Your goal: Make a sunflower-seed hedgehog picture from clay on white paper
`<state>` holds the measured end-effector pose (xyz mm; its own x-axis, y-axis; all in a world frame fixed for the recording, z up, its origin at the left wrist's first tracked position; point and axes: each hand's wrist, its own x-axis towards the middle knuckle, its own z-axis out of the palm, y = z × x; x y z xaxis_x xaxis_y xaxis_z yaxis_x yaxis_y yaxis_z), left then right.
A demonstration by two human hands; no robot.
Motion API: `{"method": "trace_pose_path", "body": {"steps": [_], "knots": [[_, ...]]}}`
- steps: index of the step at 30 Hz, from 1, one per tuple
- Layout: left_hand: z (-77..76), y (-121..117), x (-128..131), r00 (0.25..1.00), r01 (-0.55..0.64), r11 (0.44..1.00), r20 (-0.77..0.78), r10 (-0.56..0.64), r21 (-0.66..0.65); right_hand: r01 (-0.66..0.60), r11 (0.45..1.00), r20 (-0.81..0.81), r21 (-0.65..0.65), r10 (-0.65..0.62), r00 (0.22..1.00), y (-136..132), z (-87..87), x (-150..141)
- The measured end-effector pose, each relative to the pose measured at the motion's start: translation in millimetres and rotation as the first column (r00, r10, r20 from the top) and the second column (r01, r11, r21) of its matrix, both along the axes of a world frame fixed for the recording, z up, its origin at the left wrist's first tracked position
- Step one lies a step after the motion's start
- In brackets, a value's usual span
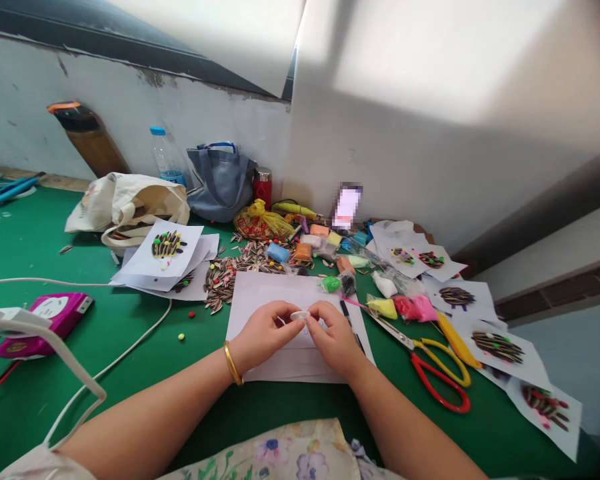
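Note:
A small, flat, whitish piece (300, 315), perhaps modelling clay, is pinched between the fingertips of both hands. My left hand (267, 333), with a gold bangle at the wrist, closes on its left side. From the right, my right hand (334, 337) closes on the same piece. Both hands are over a stack of white paper (253, 300), with faint marks on the top sheet partly hidden by the fingers. A black pen (347, 312) lies on the paper beside my right hand. Past the fingertips are a green clay packet (330, 284) and a black clay packet (349, 285).
Striped sunflower seeds (240, 263) lie heaped behind the paper, near several coloured clay packets (305, 250). Scissors (415, 345) with red and yellow handles rest at right, beside seed-decorated sheets (497, 347). More sheets (185, 257), a white cable (135, 347) and a purple box (55, 323) are at left.

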<state>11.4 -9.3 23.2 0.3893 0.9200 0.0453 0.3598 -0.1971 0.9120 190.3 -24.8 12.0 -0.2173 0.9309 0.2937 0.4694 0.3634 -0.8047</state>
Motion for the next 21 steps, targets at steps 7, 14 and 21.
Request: {"method": "trace_pose_path", "body": {"steps": [7,14,21], "knots": [[-5.5,1.4,-0.8,0.997,-0.075,0.996,-0.002,0.075,0.054,-0.009,0.998,0.026,0.06,0.008,1.0,-0.9,0.6,-2.5],[-2.1,2.1,-1.0,0.999,-0.02,0.999,0.038,0.021,-0.031,0.004,0.999,0.011,0.047,-0.005,1.0,-0.2,0.4,0.4],[-2.2,2.6,-1.1,0.998,-0.045,0.998,0.049,0.046,-0.035,0.006,0.998,0.005,0.067,-0.006,1.0,0.1,-0.7,1.0]]}}
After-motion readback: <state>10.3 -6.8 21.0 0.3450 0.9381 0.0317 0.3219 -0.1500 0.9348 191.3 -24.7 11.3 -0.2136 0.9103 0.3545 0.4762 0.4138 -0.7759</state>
